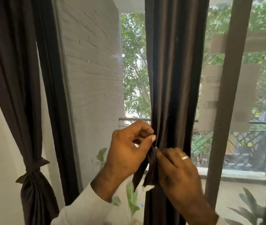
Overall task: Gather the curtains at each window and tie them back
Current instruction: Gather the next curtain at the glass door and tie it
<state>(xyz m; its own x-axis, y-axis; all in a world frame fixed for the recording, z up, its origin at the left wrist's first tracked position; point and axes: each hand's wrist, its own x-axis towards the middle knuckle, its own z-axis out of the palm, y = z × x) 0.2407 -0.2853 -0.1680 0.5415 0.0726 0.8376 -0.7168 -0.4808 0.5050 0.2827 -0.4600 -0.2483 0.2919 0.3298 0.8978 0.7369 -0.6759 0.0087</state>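
Tying the middle curtain (174, 78)

Both hands pinch the tie (150, 161): left hand (127, 151) just left, right hand (177, 169) below-right; its ends hang down between them.

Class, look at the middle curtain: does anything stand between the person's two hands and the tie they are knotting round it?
Nothing visible does. The left hand and the right hand both already pinch the tie against the middle curtain.
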